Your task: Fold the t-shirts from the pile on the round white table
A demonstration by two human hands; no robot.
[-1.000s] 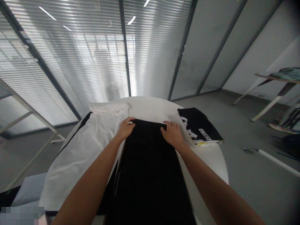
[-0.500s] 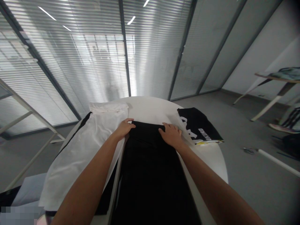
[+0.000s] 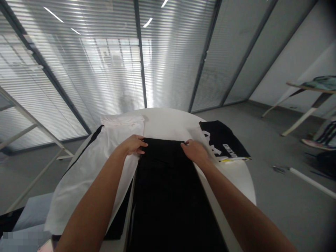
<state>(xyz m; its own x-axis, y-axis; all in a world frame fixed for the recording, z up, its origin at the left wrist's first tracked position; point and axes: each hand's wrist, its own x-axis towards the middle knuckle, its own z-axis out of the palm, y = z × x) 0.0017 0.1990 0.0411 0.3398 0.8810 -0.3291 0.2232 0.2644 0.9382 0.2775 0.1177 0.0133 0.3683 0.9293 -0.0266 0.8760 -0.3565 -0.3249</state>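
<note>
A long piece of black fabric lies stretched flat over a pale-edged board in front of me. My left hand pinches its far left corner between thumb and fingers. At the far right corner, my right hand grips the edge with the thumb on top; its other fingers are partly hidden. Beside my left arm spreads a white satiny cloth with a folded far end and black fabric showing along its sides. Right of my right hand lies a folded black bag-like piece with white lettering.
Everything rests on a round white table. A pale metal frame stands at left. Scissors and a white tube are on the floor at right, near another table. Glass partitions with blinds rise behind.
My left hand has shifted slightly left and toward me. My right hand has moved a little right, its fingers going from spread flat to gripping the corner. The fabric's far edge looks straighter.
</note>
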